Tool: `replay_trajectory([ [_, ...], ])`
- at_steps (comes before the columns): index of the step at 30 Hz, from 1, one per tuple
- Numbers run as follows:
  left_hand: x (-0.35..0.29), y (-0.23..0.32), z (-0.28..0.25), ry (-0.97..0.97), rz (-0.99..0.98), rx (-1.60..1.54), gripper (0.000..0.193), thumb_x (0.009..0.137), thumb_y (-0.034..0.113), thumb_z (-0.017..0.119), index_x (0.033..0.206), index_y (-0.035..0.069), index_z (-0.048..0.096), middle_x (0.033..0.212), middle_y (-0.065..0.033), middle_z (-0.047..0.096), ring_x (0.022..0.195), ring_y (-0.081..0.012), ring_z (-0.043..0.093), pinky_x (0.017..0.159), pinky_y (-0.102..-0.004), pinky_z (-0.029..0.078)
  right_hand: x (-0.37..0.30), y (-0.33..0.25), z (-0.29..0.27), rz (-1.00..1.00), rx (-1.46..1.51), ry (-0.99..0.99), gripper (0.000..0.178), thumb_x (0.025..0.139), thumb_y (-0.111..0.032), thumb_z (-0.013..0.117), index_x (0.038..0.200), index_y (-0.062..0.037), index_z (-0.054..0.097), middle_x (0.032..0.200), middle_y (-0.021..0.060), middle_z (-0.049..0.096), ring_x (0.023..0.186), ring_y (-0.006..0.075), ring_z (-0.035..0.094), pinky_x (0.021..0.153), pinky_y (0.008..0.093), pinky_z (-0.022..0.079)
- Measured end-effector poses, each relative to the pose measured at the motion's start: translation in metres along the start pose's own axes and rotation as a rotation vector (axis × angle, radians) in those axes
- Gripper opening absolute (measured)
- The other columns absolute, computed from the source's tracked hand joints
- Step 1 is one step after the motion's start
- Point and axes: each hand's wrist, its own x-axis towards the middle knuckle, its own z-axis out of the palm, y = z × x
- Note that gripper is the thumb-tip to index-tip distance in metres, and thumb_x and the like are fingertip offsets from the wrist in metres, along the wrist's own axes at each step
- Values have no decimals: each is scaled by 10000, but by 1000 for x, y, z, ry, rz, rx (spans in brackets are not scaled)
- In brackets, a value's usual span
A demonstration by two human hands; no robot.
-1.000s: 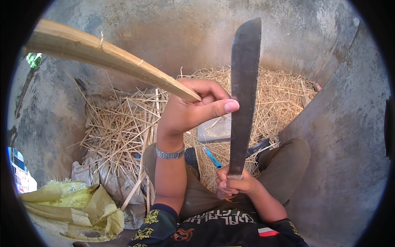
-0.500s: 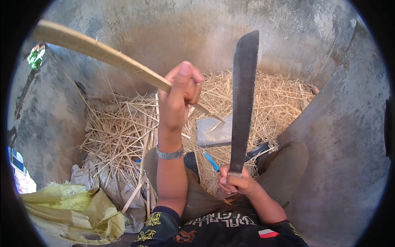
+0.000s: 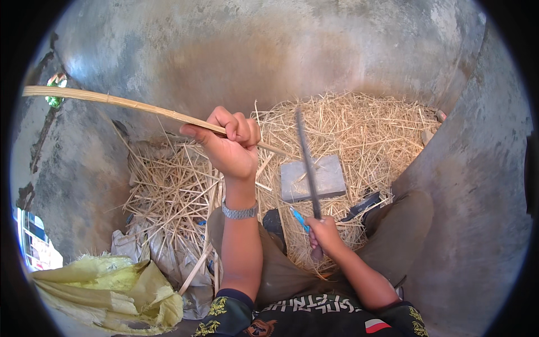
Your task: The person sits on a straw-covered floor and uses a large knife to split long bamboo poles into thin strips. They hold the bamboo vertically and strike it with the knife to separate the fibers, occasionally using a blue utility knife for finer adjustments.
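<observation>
My left hand [image 3: 234, 147], raised in front of me with a metal watch on its wrist, is closed around a long, pale bamboo strip [image 3: 135, 104]. One end of the strip reaches far left; the other passes below the hand toward a grey block [image 3: 328, 178] lying on the shavings. Low in front of my lap, my right hand [image 3: 327, 235] grips the handle of a machete [image 3: 306, 160]. The blade points up and away, turned nearly edge-on, its tip right of my left hand. Beside the right hand lies a slim blue object [image 3: 299, 218] whose kind I cannot make out.
Straw-like shavings [image 3: 359, 126] cover the floor ahead, with a heap of split strips [image 3: 174, 191] at the left. A torn yellow sack [image 3: 106, 295] lies at the lower left. Grey concrete walls [image 3: 269, 56] close in around me. My bent legs [image 3: 398, 236] flank the block.
The machete has turned from showing its broad face to nearly edge-on, and its tip has dropped. My left hand has lowered and rotated, and the strip's far-left end has come down.
</observation>
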Motion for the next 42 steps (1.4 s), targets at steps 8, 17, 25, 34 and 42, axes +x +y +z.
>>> replay_trajectory([
  [8,-1,-3,3,120,104,119,724,864,852,315,699,147,284,514,42,222,438,-84,143,420,-268,121,3,-9,-11,101,19,31,230,846,-144,648,680,-58,513,539,37,480,371,128,402,365,293,367],
  [17,-1,3,-2,235,58,72,729,848,867,340,674,165,250,521,49,178,443,-89,119,427,-273,106,-15,-9,0,115,-39,-107,197,855,-105,615,686,-44,533,515,35,471,360,131,421,350,299,347],
  [25,8,-8,-22,498,22,25,712,852,866,342,675,182,254,510,54,166,448,-93,111,432,-272,100,-22,-49,-12,-91,90,67,202,859,-56,609,686,-68,506,501,19,465,350,110,405,335,282,341],
  [34,-2,-12,5,196,55,48,711,860,864,304,687,176,250,508,53,173,444,-86,108,429,-274,106,7,7,3,-131,-11,124,219,856,-80,624,680,-65,494,515,15,467,369,110,425,348,292,329],
  [42,-2,-10,-6,163,-12,15,751,841,898,254,661,169,233,497,56,182,453,-80,93,427,-280,95,3,-14,-7,-147,-133,122,202,849,-97,632,680,-30,544,499,22,479,373,112,431,362,289,347],
])
